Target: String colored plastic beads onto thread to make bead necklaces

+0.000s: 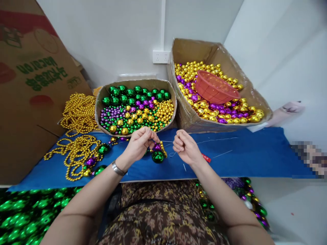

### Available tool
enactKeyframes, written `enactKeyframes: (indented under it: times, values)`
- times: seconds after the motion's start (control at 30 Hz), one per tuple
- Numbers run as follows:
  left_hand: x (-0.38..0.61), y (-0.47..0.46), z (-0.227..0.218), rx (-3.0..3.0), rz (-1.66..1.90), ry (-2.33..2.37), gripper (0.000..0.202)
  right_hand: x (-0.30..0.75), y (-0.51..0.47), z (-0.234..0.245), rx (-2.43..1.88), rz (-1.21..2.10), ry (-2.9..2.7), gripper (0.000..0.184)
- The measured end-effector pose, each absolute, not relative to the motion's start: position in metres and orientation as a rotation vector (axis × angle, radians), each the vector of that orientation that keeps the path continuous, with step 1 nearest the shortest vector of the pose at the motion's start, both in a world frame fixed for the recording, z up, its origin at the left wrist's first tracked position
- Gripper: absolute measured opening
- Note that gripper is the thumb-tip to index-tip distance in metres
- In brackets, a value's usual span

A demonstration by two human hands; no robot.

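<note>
Over the blue cloth, my left hand (139,144) is closed in a pinch on a thin white string (167,141). The string stretches across to my right hand (186,148), whose curled fingers grip its other side. Under the left fingertips hang a large green bead (157,157), a purple bead (157,146) and a short run of small gold beads (164,149). Whether the left fingers also touch the beads is unclear. A loose loop of string (173,154) lies below the right hand, and a small red tag (206,158) lies by the right wrist.
Ahead stands a carton of green, purple and gold beads (138,80). Right of it, a taller carton (194,124) holds gold and purple beads with a red basket (217,88). Gold bead strands (79,114) heap at left beside a large box (33,102).
</note>
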State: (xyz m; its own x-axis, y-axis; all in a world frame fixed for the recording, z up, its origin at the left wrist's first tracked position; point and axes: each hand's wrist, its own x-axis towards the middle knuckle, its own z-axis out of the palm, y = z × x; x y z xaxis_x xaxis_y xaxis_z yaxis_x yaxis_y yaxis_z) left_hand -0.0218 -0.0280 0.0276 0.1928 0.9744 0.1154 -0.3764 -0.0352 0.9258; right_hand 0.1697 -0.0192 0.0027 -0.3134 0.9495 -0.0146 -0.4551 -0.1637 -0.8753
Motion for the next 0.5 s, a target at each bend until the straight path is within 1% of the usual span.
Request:
enactKeyframes:
  times: [0.07,0.13,0.2,0.27,0.33,0.37,0.5]
  values:
    - [-0.022,-0.027,0.031,1.125,1.262,0.753,0.03,0.171,-0.02,0.003,-0.811,1.508,-1.236,0.027]
    - [-0.02,-0.025,0.033,1.183,1.261,0.771,0.029,0.173,-0.021,0.006,-0.91,1.191,-1.624,0.018]
    - [-0.018,-0.022,0.037,1.257,1.263,0.785,0.029,0.173,-0.021,0.013,-0.99,0.741,-2.052,0.016]
    - [-0.015,-0.018,0.044,1.355,1.273,0.78,0.029,0.173,-0.018,0.025,-1.046,0.265,-2.367,0.018]
    - [-0.012,-0.012,0.058,1.459,1.287,0.766,0.03,0.172,-0.012,0.039,-1.073,-0.106,-2.524,0.022]
    - [-0.011,-0.009,0.067,1.498,1.301,0.762,0.03,0.172,-0.008,0.048,-1.07,-0.239,-2.559,0.024]
    - [-0.009,0.001,0.115,1.596,1.403,0.747,0.029,0.174,0.011,0.091,-0.925,-0.55,-2.537,0.026]
